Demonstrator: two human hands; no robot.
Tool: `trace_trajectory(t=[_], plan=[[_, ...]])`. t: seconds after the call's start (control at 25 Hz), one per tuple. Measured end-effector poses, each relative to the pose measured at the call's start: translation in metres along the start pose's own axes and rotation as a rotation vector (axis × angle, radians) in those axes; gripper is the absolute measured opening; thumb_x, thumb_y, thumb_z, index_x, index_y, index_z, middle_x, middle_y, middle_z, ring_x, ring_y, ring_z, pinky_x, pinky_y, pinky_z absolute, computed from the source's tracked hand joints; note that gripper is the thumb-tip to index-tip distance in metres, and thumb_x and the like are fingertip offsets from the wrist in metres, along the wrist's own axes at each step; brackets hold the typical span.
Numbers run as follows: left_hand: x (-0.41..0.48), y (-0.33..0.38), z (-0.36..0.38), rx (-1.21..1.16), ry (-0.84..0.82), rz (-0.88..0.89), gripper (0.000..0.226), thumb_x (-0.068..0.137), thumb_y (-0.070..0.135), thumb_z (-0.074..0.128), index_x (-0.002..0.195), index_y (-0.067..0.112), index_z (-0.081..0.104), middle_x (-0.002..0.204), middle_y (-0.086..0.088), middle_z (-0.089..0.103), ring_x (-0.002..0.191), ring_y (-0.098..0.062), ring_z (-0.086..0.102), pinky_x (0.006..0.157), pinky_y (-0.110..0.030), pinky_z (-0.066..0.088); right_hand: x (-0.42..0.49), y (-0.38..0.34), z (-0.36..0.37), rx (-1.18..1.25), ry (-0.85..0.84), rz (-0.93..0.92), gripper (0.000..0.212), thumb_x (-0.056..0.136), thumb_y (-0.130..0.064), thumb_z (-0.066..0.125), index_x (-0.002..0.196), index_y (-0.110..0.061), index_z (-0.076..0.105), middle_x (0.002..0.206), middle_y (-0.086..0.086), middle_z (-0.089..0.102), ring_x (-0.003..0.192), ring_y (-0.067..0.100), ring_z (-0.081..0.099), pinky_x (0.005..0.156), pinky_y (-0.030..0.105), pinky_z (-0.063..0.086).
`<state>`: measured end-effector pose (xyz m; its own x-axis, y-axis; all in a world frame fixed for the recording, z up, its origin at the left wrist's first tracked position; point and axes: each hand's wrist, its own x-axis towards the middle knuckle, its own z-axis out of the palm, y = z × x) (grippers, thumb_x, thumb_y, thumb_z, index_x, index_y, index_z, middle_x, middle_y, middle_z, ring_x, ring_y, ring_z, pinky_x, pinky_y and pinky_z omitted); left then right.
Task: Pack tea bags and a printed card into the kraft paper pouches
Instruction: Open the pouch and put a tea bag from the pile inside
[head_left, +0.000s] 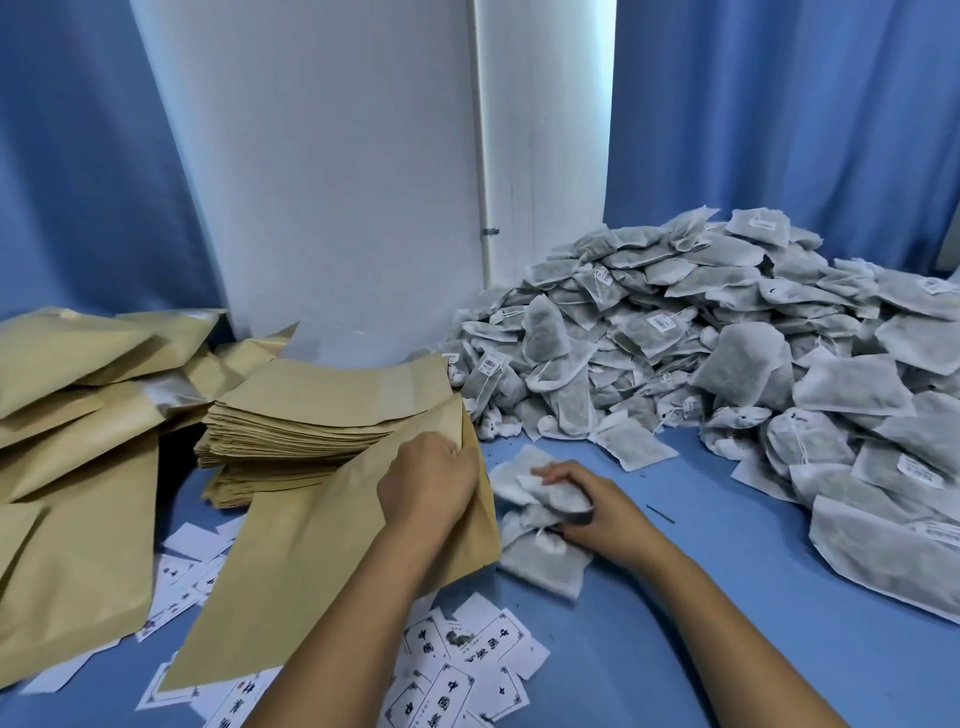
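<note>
Head view shows the left hand (428, 480) pinching the upper edge of a flat tan kraft paper pouch (332, 566), which leans against a neat stack of identical empty kraft pouches (311, 415). Just right of that stack, the right hand (597, 506) curls around a small bundle of white mesh tea bags (540, 561) resting on the blue tabletop (727, 623). Beyond them, right of the stack, rises a large heap of tea bags (727, 338). White printed cards with black characters (457, 670) lie scattered in front of the stack, partly under the held pouch.
</note>
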<state>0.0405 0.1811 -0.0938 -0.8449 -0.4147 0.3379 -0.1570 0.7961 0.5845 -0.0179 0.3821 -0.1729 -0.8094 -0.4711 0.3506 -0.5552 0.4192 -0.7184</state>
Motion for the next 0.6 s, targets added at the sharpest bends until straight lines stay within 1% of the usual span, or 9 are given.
trace_trajectory(t=[0.12, 0.2, 0.24, 0.28, 0.32, 0.4, 0.44, 0.52, 0.6], plan=[[0.002, -0.003, 0.001, -0.006, 0.003, -0.007, 0.036, 0.081, 0.027, 0.051, 0.053, 0.014, 0.034, 0.057, -0.001, 0.044, 0.058, -0.026, 0.045, 0.049, -0.027, 0.027, 0.010, -0.002, 0.014, -0.242, -0.016, 0.002, 0.051, 0.071, -0.027, 0.072, 0.116, -0.039, 0.052, 0.123, -0.022, 0.055, 0.116, -0.008, 0.036, 0.104, 0.021, 0.026], [0.003, -0.004, 0.001, -0.019, 0.010, -0.011, 0.035, 0.081, 0.027, 0.051, 0.053, 0.014, 0.035, 0.056, -0.001, 0.044, 0.057, -0.025, 0.045, 0.049, -0.027, 0.027, 0.022, -0.005, 0.021, -0.388, 0.000, 0.005, 0.055, 0.072, -0.036, 0.071, 0.123, -0.033, 0.052, 0.123, -0.016, 0.057, 0.116, -0.006, 0.042, 0.111, 0.031, 0.019], [0.004, -0.004, 0.000, -0.022, 0.014, -0.012, 0.035, 0.081, 0.027, 0.051, 0.053, 0.014, 0.036, 0.056, -0.001, 0.045, 0.057, -0.025, 0.046, 0.049, -0.028, 0.027, 0.027, -0.008, 0.024, -0.455, 0.017, 0.017, 0.051, 0.074, -0.036, 0.070, 0.122, -0.031, 0.054, 0.120, -0.013, 0.060, 0.116, 0.002, 0.048, 0.110, 0.034, 0.023], [0.004, -0.004, -0.001, -0.025, 0.018, -0.012, 0.035, 0.081, 0.027, 0.051, 0.053, 0.014, 0.037, 0.056, -0.001, 0.045, 0.057, -0.025, 0.046, 0.049, -0.028, 0.028, 0.030, -0.012, 0.026, -0.439, 0.071, 0.036, 0.042, 0.076, -0.033, 0.069, 0.117, -0.031, 0.058, 0.112, -0.011, 0.064, 0.110, 0.009, 0.055, 0.103, 0.034, 0.032], [0.005, -0.004, -0.002, -0.028, 0.024, -0.014, 0.034, 0.081, 0.028, 0.051, 0.053, 0.014, 0.037, 0.056, -0.001, 0.045, 0.056, -0.024, 0.046, 0.049, -0.028, 0.028, 0.030, -0.017, 0.026, -0.306, 0.156, 0.057, 0.032, 0.079, -0.026, 0.068, 0.109, -0.031, 0.061, 0.102, -0.011, 0.067, 0.101, 0.012, 0.060, 0.090, 0.030, 0.041], [0.006, -0.005, -0.005, -0.021, 0.027, -0.017, 0.035, 0.081, 0.028, 0.051, 0.053, 0.015, 0.036, 0.055, 0.000, 0.044, 0.055, -0.022, 0.044, 0.049, -0.028, 0.027, 0.028, -0.024, 0.022, 0.147, 0.326, 0.079, 0.026, 0.081, -0.015, 0.069, 0.100, -0.033, 0.064, 0.087, -0.014, 0.069, 0.084, 0.008, 0.063, 0.069, 0.020, 0.046], [0.005, -0.005, -0.005, -0.006, 0.025, -0.014, 0.035, 0.082, 0.028, 0.051, 0.053, 0.015, 0.036, 0.056, 0.000, 0.043, 0.055, -0.022, 0.043, 0.049, -0.028, 0.026, 0.027, -0.029, 0.018, 0.399, 0.415, 0.069, 0.027, 0.082, -0.010, 0.070, 0.102, -0.028, 0.066, 0.088, -0.013, 0.071, 0.083, 0.008, 0.065, 0.067, 0.018, 0.049], [0.003, -0.003, -0.005, 0.021, 0.020, 0.004, 0.037, 0.083, 0.029, 0.051, 0.053, 0.015, 0.035, 0.057, 0.000, 0.043, 0.057, -0.025, 0.044, 0.049, -0.028, 0.026, 0.025, -0.040, 0.017, 0.937, 0.553, 0.114, 0.031, 0.078, -0.009, 0.072, 0.108, -0.012, 0.067, 0.096, 0.001, 0.074, 0.088, 0.017, 0.069, 0.069, 0.025, 0.055], [0.001, 0.000, -0.003, -0.022, 0.015, 0.035, 0.040, 0.084, 0.028, 0.052, 0.051, 0.015, 0.033, 0.055, -0.001, 0.039, 0.060, -0.030, 0.043, 0.048, -0.030, 0.024, 0.024, -0.052, 0.031, 1.292, 0.548, 0.281, 0.041, 0.073, -0.020, 0.073, 0.109, -0.002, 0.065, 0.102, 0.017, 0.071, 0.089, 0.029, 0.069, 0.070, 0.033, 0.055]])
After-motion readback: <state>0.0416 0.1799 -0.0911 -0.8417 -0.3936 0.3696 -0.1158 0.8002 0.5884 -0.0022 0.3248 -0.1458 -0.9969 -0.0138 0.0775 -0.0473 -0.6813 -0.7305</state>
